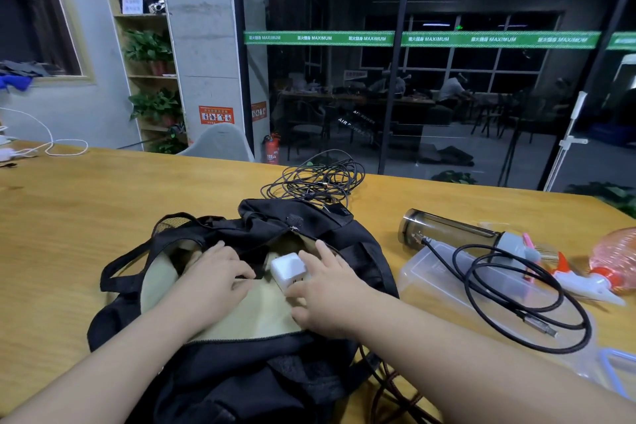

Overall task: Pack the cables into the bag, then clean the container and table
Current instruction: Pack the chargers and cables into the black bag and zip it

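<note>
Black fabric backpack, unzipped on its beige lining, lies near the front edge of the wooden table. Right hand pinches a white cube-shaped charger at the opening; left hand curls its fingers onto the bag's black inner edge. Thin black tangled cables lie just behind the bag near the far edge; a thick black looped cable rests on a clear plastic container to the right. Green glass banding reads "MAXIMUM".
</note>
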